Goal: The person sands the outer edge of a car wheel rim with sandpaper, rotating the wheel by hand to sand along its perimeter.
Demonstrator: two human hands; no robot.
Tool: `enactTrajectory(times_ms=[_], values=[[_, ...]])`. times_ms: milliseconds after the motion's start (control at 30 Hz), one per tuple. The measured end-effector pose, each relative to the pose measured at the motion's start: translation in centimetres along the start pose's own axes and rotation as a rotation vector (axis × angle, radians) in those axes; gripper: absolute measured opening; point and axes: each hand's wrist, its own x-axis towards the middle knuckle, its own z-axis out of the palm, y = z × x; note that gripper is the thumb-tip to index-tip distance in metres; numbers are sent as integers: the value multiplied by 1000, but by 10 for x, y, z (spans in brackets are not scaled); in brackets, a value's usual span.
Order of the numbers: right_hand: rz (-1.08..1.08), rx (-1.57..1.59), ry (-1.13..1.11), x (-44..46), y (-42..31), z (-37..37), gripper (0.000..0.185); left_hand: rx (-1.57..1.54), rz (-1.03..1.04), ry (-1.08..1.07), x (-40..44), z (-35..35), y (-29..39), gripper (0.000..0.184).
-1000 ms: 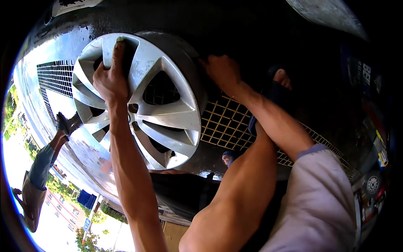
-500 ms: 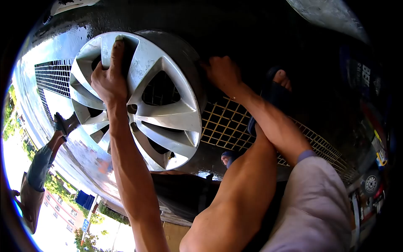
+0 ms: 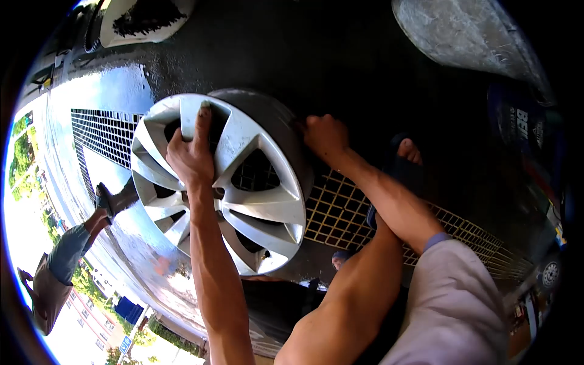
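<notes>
A silver alloy wheel (image 3: 240, 143) with no tyre stands on its edge before me, its spoked face towards the camera. My left hand (image 3: 190, 159) grips a spoke near the upper rim. Its thumb points up along the metal, while the other fingers curl and are partly hidden. Behind the wheel, at the dark rear edge of its barrel, is my right hand (image 3: 326, 139), closed in a fist. Shadow hides its fingertips, so what they hold cannot be made out. A small valve stem (image 3: 266, 253) shows near the lower rim.
A yellowish floor grating (image 3: 340, 210) runs under and behind the wheel, beside my sandalled foot (image 3: 409, 152). Wet ground (image 3: 115, 85) shines at left, where another person (image 3: 67, 255) stands. A pale rounded object (image 3: 471, 42) is at upper right; a white object (image 3: 146, 24) is upper left.
The view has shifted, so the wheel and both hands appear lower, and the wheel further right. My left hand keeps its grip on the spoke; my right hand stays closed by the barrel.
</notes>
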Motion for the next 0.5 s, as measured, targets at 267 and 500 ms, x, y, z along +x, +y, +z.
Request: enactTrajectory(times_ms=[267,500], values=[[-123,131,74,15,-3,-9,46,-16,-50,-42,-2,-3,2,74],[-103,105,103,25,-10,-7,41,-14,-69,-51,-1,-2,-1,75]])
